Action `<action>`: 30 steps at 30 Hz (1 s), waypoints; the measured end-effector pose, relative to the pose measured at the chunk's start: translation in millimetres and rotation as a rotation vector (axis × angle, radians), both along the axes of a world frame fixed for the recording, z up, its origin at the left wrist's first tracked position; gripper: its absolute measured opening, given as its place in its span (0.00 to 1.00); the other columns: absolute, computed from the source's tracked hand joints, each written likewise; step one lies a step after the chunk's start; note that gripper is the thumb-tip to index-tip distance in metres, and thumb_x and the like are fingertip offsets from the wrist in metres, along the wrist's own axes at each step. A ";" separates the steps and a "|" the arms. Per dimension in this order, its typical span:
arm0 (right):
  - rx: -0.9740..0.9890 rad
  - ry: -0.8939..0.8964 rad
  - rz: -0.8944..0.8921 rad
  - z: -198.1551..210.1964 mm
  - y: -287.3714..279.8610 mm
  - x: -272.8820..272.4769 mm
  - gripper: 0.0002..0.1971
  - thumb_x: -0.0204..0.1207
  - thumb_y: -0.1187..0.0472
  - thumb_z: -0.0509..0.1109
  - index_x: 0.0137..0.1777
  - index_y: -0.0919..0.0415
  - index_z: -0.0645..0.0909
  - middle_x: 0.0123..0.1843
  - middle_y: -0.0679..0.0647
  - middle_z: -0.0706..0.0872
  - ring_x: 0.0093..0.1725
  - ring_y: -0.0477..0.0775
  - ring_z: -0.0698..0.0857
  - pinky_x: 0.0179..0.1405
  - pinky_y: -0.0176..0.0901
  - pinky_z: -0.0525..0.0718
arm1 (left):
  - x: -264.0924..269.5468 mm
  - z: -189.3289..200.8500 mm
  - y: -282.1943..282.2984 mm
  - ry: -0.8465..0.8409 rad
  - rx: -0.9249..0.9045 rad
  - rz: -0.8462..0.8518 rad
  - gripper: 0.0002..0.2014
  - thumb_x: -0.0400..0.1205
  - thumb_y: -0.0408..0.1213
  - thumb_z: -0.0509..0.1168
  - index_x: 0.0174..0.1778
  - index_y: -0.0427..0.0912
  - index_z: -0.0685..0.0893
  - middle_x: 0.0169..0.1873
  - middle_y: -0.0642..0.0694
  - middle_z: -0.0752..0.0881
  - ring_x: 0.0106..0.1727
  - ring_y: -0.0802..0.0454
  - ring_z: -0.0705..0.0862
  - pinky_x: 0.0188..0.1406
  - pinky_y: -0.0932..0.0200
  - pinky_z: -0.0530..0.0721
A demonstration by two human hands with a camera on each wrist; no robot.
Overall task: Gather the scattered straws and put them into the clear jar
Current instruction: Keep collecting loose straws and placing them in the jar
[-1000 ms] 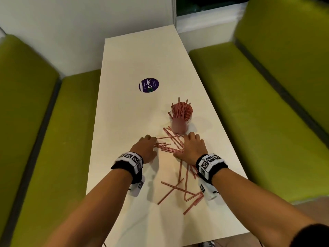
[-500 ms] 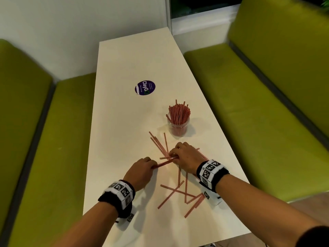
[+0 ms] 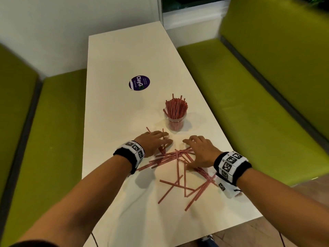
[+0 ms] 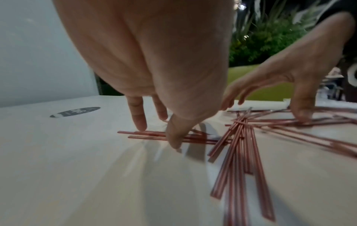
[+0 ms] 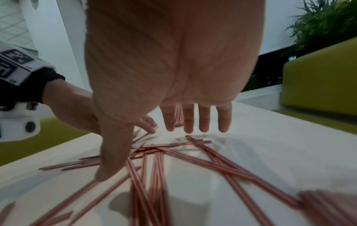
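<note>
Red-and-white striped paper straws [image 3: 179, 168] lie scattered across the near half of my long white table [image 3: 115, 113], short of the clear glass jar [image 3: 175, 122] already packed with upright straws. My left hand [image 3: 153, 142] lies spread, fingers straight, pressing a few straws. My right hand [image 3: 201, 153] fans wide over the pile, thumb touching some.

A long cream-white table [image 3: 114, 56] ran up the middle of the head view. A round purple sticker [image 3: 139, 83] lay on it, left of centre in the upper half. Green upholstered benches flanked it: one [image 3: 53, 125] along the left edge, another [image 3: 249, 97] filling the right side. A white wall [image 3: 80, 18] closed the upper left, and leafy plants [image 5: 324, 23] showed at the right wrist view's upper right.
</note>
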State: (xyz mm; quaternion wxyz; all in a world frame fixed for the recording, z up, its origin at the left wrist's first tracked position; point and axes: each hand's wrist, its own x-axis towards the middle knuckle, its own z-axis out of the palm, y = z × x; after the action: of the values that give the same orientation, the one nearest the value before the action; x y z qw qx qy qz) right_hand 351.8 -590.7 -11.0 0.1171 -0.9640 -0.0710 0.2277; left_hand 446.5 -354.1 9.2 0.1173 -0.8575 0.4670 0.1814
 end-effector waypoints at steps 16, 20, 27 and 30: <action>0.080 -0.070 -0.272 -3.1 6.8 -48.2 0.40 0.75 0.46 0.78 0.82 0.59 0.66 0.72 0.56 0.75 0.68 0.58 0.78 0.66 0.48 0.80 | -21.6 -16.8 49.9 -0.100 0.005 0.432 0.13 0.87 0.40 0.58 0.53 0.42 0.88 0.50 0.43 0.87 0.51 0.40 0.86 0.44 0.49 0.84; 0.002 -0.037 -0.358 0.1 10.3 -57.7 0.26 0.77 0.44 0.75 0.66 0.61 0.76 0.62 0.56 0.81 0.59 0.57 0.83 0.51 0.43 0.77 | -36.8 -16.5 51.3 -0.080 0.038 0.519 0.12 0.84 0.40 0.59 0.53 0.39 0.87 0.50 0.41 0.88 0.50 0.39 0.87 0.42 0.51 0.81; 0.029 0.015 -0.451 4.6 19.1 -60.4 0.13 0.78 0.52 0.76 0.52 0.63 0.86 0.47 0.58 0.90 0.44 0.58 0.88 0.40 0.44 0.85 | -57.2 -13.5 52.7 -0.023 0.088 0.577 0.15 0.84 0.47 0.62 0.55 0.37 0.83 0.54 0.38 0.87 0.54 0.37 0.86 0.45 0.52 0.78; 0.034 0.024 -0.419 8.4 23.1 -58.1 0.06 0.79 0.61 0.72 0.50 0.65 0.84 0.51 0.61 0.89 0.49 0.61 0.89 0.42 0.45 0.84 | -65.0 -11.8 52.6 -0.025 0.110 0.596 0.15 0.83 0.45 0.63 0.57 0.37 0.83 0.55 0.38 0.87 0.55 0.38 0.87 0.47 0.51 0.81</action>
State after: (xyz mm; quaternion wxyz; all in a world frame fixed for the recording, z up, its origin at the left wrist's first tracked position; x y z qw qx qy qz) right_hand 293.7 -567.6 -2.6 0.1790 -0.9529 0.1286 0.2084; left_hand 381.4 -301.5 -2.5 0.1109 -0.9513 0.1829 0.2220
